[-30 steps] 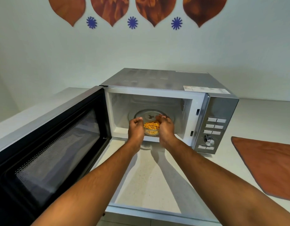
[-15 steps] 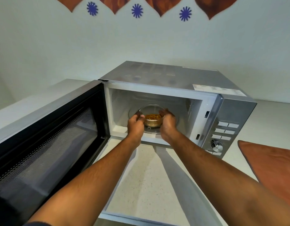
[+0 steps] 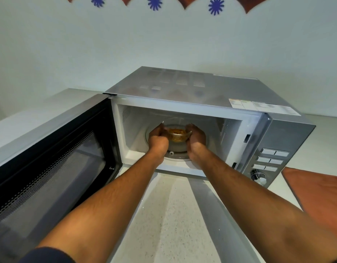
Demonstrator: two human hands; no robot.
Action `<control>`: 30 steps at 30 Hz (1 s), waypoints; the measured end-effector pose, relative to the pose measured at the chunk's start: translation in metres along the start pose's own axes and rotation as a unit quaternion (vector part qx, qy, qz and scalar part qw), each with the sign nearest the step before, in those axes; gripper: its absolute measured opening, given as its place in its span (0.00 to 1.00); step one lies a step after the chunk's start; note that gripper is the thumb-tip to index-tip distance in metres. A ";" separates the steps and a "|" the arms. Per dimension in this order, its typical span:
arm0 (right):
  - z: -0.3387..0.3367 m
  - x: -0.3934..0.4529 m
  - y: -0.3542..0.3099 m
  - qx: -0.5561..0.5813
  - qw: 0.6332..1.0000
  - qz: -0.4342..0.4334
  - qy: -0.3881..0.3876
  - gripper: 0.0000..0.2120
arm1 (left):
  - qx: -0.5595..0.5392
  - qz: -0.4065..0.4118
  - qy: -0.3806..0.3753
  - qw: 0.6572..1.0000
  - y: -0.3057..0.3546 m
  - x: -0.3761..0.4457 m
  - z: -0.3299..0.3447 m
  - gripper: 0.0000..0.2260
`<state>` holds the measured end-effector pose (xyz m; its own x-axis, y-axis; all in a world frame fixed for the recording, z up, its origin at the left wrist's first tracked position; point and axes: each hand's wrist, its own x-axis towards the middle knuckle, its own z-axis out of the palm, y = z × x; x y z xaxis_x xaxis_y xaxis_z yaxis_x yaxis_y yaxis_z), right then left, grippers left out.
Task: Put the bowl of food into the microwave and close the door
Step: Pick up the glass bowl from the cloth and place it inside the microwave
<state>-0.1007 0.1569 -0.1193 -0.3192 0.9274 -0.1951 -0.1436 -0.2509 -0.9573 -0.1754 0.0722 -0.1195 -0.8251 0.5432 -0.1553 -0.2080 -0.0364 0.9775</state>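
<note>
A silver microwave (image 3: 201, 88) stands on the white counter with its black-windowed door (image 3: 55, 164) swung wide to the left. Inside its white cavity, a small clear glass bowl of orange-yellow food (image 3: 177, 135) sits over the round glass turntable (image 3: 176, 155). My left hand (image 3: 157, 139) grips the bowl's left side and my right hand (image 3: 195, 138) grips its right side, both reaching deep into the cavity. Whether the bowl rests on the turntable or hovers just above it I cannot tell.
The control panel with buttons and a chrome knob (image 3: 258, 179) is on the microwave's right front. An orange cloth (image 3: 319, 194) lies on the counter (image 3: 173, 215) at the right. The open door blocks the space on the left. A decorated wall rises behind.
Both hands have carried the bowl from the cavity's front lip deeper in, over the turntable. The view has moved closer to the microwave.
</note>
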 end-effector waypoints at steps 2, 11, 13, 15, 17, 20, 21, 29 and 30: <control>0.001 0.007 -0.001 0.001 1.000 -0.002 0.000 0.10 | 0.002 -0.004 0.003 1.000 0.003 0.006 0.004 0.13; 0.004 0.019 0.002 -0.022 0.998 -0.054 -0.006 0.11 | 0.016 0.021 0.012 1.000 -0.006 0.024 0.010 0.14; 0.005 0.017 0.000 -0.029 0.998 -0.058 -0.009 0.07 | 0.025 0.024 0.010 0.999 -0.007 0.026 0.011 0.13; 0.005 0.019 0.000 -0.036 0.998 -0.060 -0.004 0.09 | 0.038 0.020 0.005 0.999 -0.008 0.027 0.011 0.13; 0.004 0.021 0.001 -0.042 0.997 -0.065 0.006 0.11 | 0.045 0.011 0.003 0.999 -0.008 0.030 0.011 0.12; 0.004 0.021 0.000 -0.049 0.996 -0.069 0.006 0.09 | 0.046 0.007 0.009 0.999 -0.009 0.030 0.011 0.13; 0.003 0.020 -0.001 -0.055 0.996 -0.069 0.008 0.10 | 0.046 0.005 0.008 0.999 -0.009 0.030 0.011 0.12; 0.001 0.024 -0.002 -0.075 0.995 -0.061 0.008 0.13 | 0.069 0.026 -0.007 0.997 -0.004 0.026 0.012 0.11; 0.001 0.025 -0.002 -0.073 0.996 -0.057 0.011 0.13 | 0.073 0.026 -0.007 0.997 -0.004 0.026 0.011 0.11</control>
<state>-0.1090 0.1799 -0.1224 -0.2877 0.9538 -0.0866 -0.0393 -0.1021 -0.9940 -0.1905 0.0959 -0.1256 -0.8251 0.5555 -0.1034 -0.0856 0.0579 0.9946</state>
